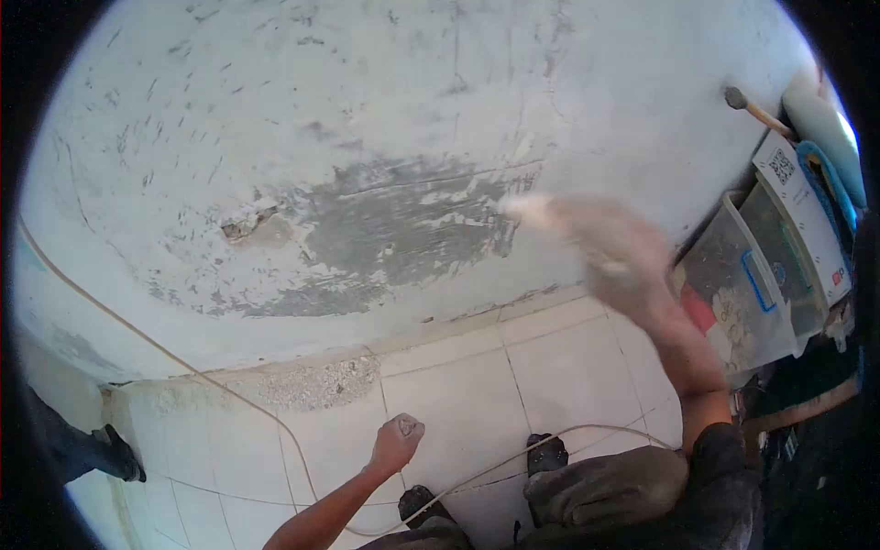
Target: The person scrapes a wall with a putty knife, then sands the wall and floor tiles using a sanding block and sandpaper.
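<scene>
In front of me is a white wall (632,137) with a large scraped grey patch (403,225) and a small broken hole (249,225) at the patch's left. My right hand (619,252) is stretched toward the wall at the right end of the grey patch. Motion smears its fingers. Low over the tiled floor, my left hand (400,444) is curled into a fist; whatever it may hold is hidden inside the fingers.
White crumbs (325,383) lie along the wall's foot. A cable (266,410) loops across the floor by my feet. At right stand a clear plastic box (742,275) and a wooden-handled tool (756,110). Another person's foot (119,456) shows at left.
</scene>
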Demonstrator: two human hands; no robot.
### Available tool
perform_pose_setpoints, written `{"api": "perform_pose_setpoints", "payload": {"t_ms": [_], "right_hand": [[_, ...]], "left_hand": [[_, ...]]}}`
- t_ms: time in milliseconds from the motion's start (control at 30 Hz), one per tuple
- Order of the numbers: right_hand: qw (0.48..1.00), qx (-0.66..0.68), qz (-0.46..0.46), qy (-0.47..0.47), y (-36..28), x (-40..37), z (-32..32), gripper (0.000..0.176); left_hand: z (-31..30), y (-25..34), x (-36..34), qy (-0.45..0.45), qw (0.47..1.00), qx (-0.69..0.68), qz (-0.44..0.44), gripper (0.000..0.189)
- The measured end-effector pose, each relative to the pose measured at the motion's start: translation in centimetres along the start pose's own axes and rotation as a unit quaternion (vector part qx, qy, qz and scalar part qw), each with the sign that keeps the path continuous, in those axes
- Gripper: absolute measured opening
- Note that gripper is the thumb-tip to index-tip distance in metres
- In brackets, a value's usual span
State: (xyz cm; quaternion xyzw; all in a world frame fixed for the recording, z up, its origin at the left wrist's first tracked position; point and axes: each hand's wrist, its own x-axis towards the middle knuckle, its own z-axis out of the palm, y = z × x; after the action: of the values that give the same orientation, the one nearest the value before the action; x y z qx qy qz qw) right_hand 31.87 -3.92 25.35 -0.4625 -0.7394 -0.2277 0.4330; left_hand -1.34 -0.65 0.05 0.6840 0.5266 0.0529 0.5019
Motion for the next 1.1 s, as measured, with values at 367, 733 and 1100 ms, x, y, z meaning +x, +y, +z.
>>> {"api": "perform_pose_setpoints", "payload": {"t_ms": [367, 733, 1100], "right_hand": [[0.989, -0.030, 0.025, -0.146, 2.0, -3.9, 2.1, 0.040], [0.990, -0.068, 0.038, -0.116, 1.5, -4.2, 3.0, 0.039], [0.979, 0.030, 0.148, -0.136, 2.5, -4.3, 4.9, 0.046]], "left_hand": [[0.3, 0.8, 0.2, 0.007, 0.999, 0.012, 0.033, 0.030], [0.6, 0.7, 0.6, -0.003, 1.000, 0.015, 0.021, 0.030], [1.2, -0.2, 0.5, 0.004, 0.999, 0.008, 0.034, 0.028]]}}
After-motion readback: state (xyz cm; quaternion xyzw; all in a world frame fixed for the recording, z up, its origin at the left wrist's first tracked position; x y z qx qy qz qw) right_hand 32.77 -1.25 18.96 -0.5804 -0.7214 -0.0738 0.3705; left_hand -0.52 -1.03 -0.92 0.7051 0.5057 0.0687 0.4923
